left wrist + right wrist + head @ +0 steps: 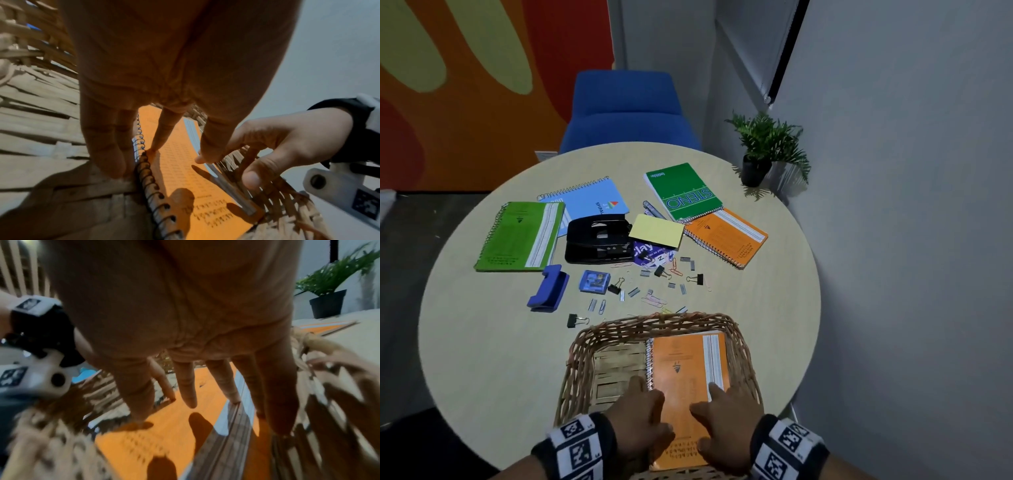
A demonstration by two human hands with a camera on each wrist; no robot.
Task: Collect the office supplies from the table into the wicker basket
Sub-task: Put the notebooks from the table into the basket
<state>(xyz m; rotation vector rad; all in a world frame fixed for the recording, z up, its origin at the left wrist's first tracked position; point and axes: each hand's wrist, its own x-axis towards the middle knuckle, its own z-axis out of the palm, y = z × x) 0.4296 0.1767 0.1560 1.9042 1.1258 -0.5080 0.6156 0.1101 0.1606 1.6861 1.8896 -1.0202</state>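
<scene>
The wicker basket stands at the table's near edge. An orange spiral notebook lies flat inside it, on the right. My left hand is in the basket with straight fingers touching the notebook's spiral edge. My right hand rests on the cover with spread, straight fingers near its white stripe. Neither hand curls round anything. On the table beyond lie a green notebook, a blue notebook, a green steno pad, a second orange notebook, a black hole punch and a yellow pad.
A small blue punch, a blue staple box, and several binder clips, paper clips and staple strips are scattered just beyond the basket. A potted plant stands at the round table's far right, against the wall. A blue chair is behind.
</scene>
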